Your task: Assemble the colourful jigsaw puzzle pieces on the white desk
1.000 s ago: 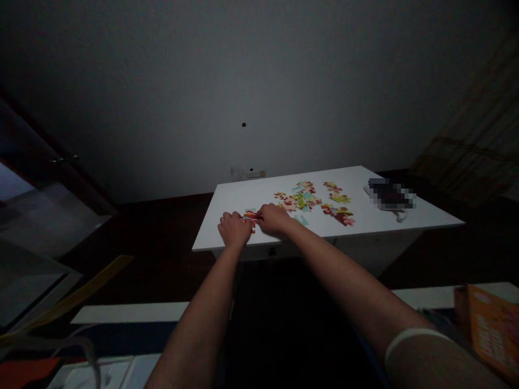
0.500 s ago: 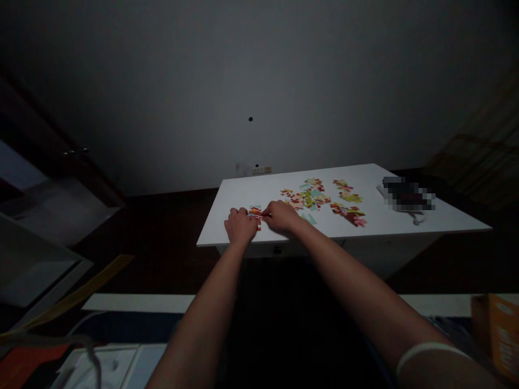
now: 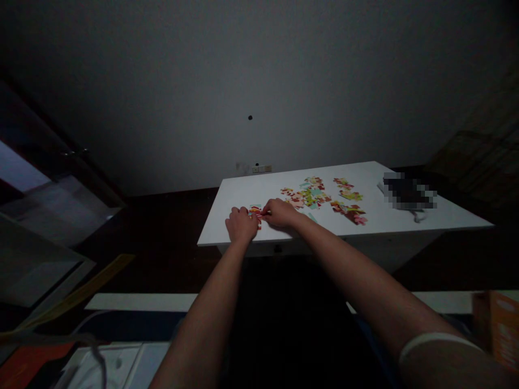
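Observation:
Both my hands rest on a low white table [image 3: 243, 192] in a dim room. My left hand [image 3: 241, 224] and my right hand [image 3: 280, 213] meet over a small cluster of joined red and white puzzle pieces [image 3: 255, 212] near the table's front left. Fingers of both hands are curled and pinched onto these pieces. Several loose colourful puzzle pieces [image 3: 310, 196] lie spread behind my right hand, and a second group [image 3: 348, 209] lies further right.
A blurred dark object [image 3: 407, 192] with a white cord lies at the table's right end. An orange box [image 3: 500, 329] stands at the lower right. A grey wall with an outlet [image 3: 261, 169] is behind; dark floor surrounds the table.
My hands stay on the same pieces; the right hand has shifted slightly. The view has swung a little to the left and up.

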`<action>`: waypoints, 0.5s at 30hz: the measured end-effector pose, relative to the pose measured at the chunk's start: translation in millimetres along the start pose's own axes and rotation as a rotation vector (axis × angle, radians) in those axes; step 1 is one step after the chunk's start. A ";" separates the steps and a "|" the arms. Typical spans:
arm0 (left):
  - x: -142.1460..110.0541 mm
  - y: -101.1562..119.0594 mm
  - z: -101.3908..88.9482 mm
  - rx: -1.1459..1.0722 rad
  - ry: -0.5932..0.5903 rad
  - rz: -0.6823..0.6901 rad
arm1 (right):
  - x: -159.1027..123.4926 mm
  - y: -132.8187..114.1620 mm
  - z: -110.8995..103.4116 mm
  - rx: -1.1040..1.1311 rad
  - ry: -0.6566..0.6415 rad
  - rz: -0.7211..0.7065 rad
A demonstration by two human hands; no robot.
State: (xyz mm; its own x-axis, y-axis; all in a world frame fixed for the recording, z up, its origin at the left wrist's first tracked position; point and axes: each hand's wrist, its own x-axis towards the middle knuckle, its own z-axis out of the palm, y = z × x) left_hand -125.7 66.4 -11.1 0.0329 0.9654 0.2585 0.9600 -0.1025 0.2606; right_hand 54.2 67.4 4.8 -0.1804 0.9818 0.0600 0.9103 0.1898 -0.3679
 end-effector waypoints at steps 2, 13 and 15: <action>-0.2 0.2 -0.3 -0.004 -0.005 0.004 | 0.0 -0.2 0.1 0.010 0.004 0.022; 6.1 -2.4 3.7 -0.077 0.002 -0.044 | -5.6 39.1 -14.5 0.053 0.130 -0.012; 5.9 -1.9 2.9 -0.079 0.001 -0.045 | -8.1 38.8 -15.4 0.073 0.115 -0.064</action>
State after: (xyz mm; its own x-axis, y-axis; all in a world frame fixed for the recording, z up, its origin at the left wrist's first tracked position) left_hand -126.5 73.0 -12.8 -0.0103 0.9692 0.2462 0.9354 -0.0777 0.3449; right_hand 96.6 67.0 4.4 -0.1893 0.9635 0.1895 0.8683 0.2544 -0.4259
